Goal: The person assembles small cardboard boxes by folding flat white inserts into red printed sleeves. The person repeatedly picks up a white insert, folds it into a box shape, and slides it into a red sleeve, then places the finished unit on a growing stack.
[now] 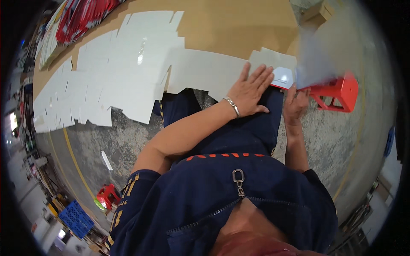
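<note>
My left hand (pixel 253 89) lies flat with fingers spread on the white sheets (pixel 205 68) at the near edge of the brown board. Beside its fingertips is a small white printed card (pixel 282 77) with a red lower edge. Just right of the card, my right hand (pixel 295 104) is raised with curled fingers, one fingertip at the card's corner. A pale, see-through sheet (pixel 318 59), smeared by motion, rises above that hand. Whether the right fingers grip the sheet or the card's edge cannot be made out.
A brown board (pixel 239 25) carries the overlapping white sheets. Red and white printed pieces (pixel 81 19) are stacked at the far left. A red plastic stool (pixel 341 94) stands on the right, another red stool (pixel 107 196) at lower left, near a blue pallet (pixel 76 219).
</note>
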### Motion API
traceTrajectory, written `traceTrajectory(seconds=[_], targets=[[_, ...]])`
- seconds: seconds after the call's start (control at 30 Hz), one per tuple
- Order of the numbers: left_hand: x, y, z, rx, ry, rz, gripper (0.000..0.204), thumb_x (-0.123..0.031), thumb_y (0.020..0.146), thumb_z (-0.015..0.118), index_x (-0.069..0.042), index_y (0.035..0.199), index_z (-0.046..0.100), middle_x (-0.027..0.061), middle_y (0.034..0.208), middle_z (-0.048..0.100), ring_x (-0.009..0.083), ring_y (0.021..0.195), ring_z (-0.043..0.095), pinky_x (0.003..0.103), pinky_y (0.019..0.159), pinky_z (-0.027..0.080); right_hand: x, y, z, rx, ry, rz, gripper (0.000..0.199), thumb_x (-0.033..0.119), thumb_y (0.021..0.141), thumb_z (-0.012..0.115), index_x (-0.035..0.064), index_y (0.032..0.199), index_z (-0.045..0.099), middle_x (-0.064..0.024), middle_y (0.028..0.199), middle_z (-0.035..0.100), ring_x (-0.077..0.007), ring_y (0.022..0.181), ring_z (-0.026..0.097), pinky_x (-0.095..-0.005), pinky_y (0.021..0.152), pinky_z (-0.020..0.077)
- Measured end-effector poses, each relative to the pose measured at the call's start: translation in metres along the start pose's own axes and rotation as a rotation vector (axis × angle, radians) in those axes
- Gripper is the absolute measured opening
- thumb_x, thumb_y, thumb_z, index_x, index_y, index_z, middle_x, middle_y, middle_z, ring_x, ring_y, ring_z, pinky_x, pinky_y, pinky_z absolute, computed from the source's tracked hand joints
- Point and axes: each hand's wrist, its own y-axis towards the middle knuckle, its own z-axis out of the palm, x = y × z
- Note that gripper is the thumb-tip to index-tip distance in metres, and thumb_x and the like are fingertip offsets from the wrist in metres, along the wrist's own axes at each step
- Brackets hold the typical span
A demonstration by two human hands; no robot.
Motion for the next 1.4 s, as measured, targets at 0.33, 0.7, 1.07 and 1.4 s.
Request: traceTrajectory(seconds=[0.33, 0.7, 1.07, 1.4], targets=[[0.069, -0.134, -0.08, -0.051, 0.087, -0.203, 0.072, 0.007, 0.066, 0.069, 0.001, 0.134, 0.047, 0.0163, 0.145, 0.045, 0.0353, 0.139, 0.036, 0.044, 0.113, 0.035, -0.026, 0.032, 0.004, 0.294, 0.071, -0.136, 0.054, -0.012, 0.086, 0.037, 0.0027, 0.136, 0.052, -0.0159, 0.138, 0.053, -0.0311, 0.134, 0.046, -0.0433, 0.113, 0.0353], [0.093, -0.082, -0.07, -0.459, -0.243, -0.556, 0.011, -0.011, 0.085, 0.067, -0.002, 0.089, 0.072, 0.0107, 0.077, 0.063, 0.0282, 0.065, 0.061, 0.035, 0.064, 0.049, -0.045, 0.022, 0.005, 0.215, 0.339, 0.088, 0.071, -0.018, 0.079, 0.035, 0.0076, 0.144, 0.045, -0.0141, 0.145, 0.048, -0.0318, 0.136, 0.044, -0.0389, 0.113, 0.0321], [0.071, -0.064, -0.048, -0.069, 0.306, -0.403, 0.105, -0.073, 0.081, 0.05, 0.0, 0.151, 0.021, 0.0159, 0.16, 0.016, 0.0353, 0.149, 0.008, 0.063, 0.114, 0.002, 0.039, 0.033, 0.02, 0.721, -0.064, -0.403, 0.062, 0.04, 0.088, 0.063, 0.027, 0.146, 0.043, -0.0038, 0.154, 0.036, -0.0302, 0.145, 0.026, -0.0581, 0.116, 0.0161], [0.09, -0.13, -0.117, -0.181, 0.287, -0.373, 0.082, 0.0, 0.072, 0.071, -0.011, 0.146, 0.037, -0.0033, 0.119, 0.067, 0.0215, 0.131, 0.048, 0.06, 0.115, 0.011, 0.036, 0.015, 0.009, 0.719, -0.179, -0.318, 0.067, 0.049, 0.086, 0.063, 0.0283, 0.146, 0.041, -0.0031, 0.155, 0.034, -0.03, 0.144, 0.026, -0.0581, 0.116, 0.0166]])
